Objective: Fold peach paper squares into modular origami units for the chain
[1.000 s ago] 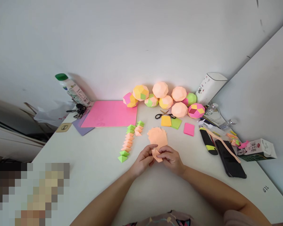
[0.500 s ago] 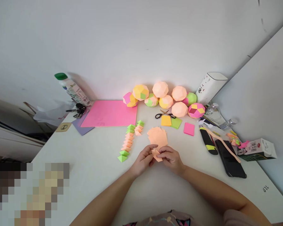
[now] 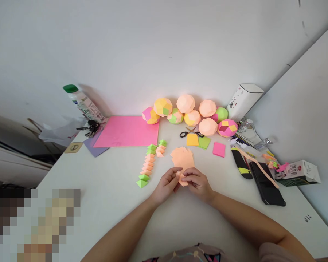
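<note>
Both hands meet over the white table (image 3: 104,196), pinching one small folded peach paper piece (image 3: 182,179) between them. My left hand (image 3: 166,185) grips its left side with curled fingers. My right hand (image 3: 199,184) grips its right side, fingers pressed together. Just beyond the hands lies a loose stack of peach paper squares (image 3: 182,158). To the left runs a row of folded green and peach units (image 3: 149,161).
Several paper polyhedron balls (image 3: 192,113) line the wall, with scissors (image 3: 190,134), yellow, green and pink sticky pads (image 3: 219,149) before them. A pink sheet (image 3: 128,131), keys (image 3: 90,128) and a bottle (image 3: 83,103) lie left. A phone (image 3: 266,182), marker and milk carton (image 3: 297,174) lie right.
The hands and the folded piece have shifted very slightly; otherwise the scene is the same.
</note>
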### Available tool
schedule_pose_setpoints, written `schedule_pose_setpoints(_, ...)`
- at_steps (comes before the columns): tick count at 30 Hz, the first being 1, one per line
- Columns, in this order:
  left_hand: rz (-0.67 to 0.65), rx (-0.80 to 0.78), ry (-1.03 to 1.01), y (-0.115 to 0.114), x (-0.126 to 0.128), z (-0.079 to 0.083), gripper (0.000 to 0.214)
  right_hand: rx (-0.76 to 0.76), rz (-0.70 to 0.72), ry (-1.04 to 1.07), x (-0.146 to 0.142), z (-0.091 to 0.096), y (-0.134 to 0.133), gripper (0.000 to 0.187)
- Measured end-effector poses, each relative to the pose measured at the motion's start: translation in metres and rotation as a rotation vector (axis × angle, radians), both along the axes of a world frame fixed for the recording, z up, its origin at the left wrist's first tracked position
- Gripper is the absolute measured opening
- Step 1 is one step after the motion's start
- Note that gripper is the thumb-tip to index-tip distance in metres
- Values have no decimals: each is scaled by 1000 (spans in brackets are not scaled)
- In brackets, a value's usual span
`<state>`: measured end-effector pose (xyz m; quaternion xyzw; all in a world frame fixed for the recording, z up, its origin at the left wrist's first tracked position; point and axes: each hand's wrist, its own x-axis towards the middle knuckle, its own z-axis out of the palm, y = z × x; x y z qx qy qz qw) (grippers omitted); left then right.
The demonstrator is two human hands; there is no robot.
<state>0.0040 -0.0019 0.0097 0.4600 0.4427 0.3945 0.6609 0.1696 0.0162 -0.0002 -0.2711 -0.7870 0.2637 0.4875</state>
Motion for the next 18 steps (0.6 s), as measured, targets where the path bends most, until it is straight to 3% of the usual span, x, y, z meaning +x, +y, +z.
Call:
schedule_pose_setpoints(11, 34, -25, 1, 0, 1, 4, 38, 25, 2, -46, 1, 6, -2, 31)
schedule_pose_setpoints(18, 47, -26, -10, 1, 1, 0, 35, 3, -6, -49, 0, 7, -3, 19)
